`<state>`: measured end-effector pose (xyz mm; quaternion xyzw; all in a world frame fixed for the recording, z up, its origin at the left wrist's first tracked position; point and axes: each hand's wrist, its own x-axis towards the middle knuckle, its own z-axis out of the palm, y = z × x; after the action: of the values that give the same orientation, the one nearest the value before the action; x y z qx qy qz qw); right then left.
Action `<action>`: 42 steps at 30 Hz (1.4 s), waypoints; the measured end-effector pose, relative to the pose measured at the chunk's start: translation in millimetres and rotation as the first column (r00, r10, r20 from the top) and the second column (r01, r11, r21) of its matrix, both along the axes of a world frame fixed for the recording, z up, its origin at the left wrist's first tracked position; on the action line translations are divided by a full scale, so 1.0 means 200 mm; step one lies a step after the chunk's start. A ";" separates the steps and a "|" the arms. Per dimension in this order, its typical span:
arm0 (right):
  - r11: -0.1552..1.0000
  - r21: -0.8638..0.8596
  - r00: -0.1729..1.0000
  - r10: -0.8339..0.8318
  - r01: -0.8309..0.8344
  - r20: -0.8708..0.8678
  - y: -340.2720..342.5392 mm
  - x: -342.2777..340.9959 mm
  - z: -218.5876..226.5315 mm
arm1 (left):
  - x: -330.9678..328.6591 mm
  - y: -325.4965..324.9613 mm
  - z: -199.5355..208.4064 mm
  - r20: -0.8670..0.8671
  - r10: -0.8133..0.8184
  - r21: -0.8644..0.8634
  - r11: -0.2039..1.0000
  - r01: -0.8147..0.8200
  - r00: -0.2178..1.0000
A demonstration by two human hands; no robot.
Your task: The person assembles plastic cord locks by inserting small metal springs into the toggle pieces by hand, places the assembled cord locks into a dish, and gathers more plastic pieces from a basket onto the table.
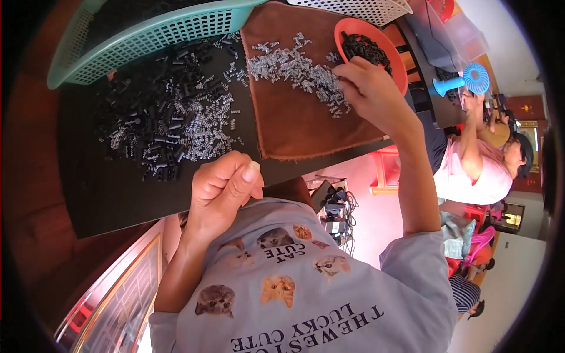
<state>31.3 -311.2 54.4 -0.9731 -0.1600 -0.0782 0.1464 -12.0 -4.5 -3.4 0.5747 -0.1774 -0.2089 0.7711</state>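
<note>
My left hand is closed in front of the table edge, thumb pressed over curled fingers. Whatever it holds, if anything, is hidden. My right hand reaches over the brown cloth, between a loose spread of small metal springs and a red bowl. Its fingers are bent together at the edge of the springs, and I cannot make out anything between them. Small dark parts lie inside the bowl. Left of the cloth, black plastic pieces are heaped with more springs mixed in.
A green perforated basket stands at the far left, with dark pieces in it. Behind the cloth is a white basket. On the right, another person sits near a blue handheld fan. More people sit farther off.
</note>
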 end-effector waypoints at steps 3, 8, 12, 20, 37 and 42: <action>0.998 -0.057 1.000 0.007 -0.006 0.008 0.00 0.02 -0.10 | -0.01 0.00 0.00 -0.010 0.016 0.015 1.000 -0.016 1.000; 0.999 -0.039 0.998 0.029 -0.031 -0.047 0.08 0.11 -0.07 | 0.00 -0.01 0.00 -0.047 0.021 0.003 1.000 -0.021 0.999; 0.977 0.194 0.993 0.104 -0.091 -0.056 0.11 0.13 -0.03 | 0.00 -0.01 0.00 -0.053 0.034 0.012 0.999 -0.034 0.998; 0.983 0.146 0.994 0.108 -0.112 0.030 0.06 0.05 0.02 | 0.00 0.00 0.00 0.015 0.016 0.052 0.999 -0.016 1.000; 0.797 0.281 0.826 0.563 -0.535 -0.022 0.84 0.15 -0.08 | 0.02 0.01 0.01 0.372 -0.105 0.081 0.993 0.081 0.922; 0.752 0.054 0.749 0.659 -0.657 -0.072 0.97 0.21 -0.09 | 0.02 -0.01 -0.01 0.412 -0.050 0.034 0.999 0.039 0.910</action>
<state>73.0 -117.9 35.7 -0.8551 -0.4845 0.0183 0.1834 -8.8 -5.7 -5.6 0.6114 -0.3467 -0.1024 0.7039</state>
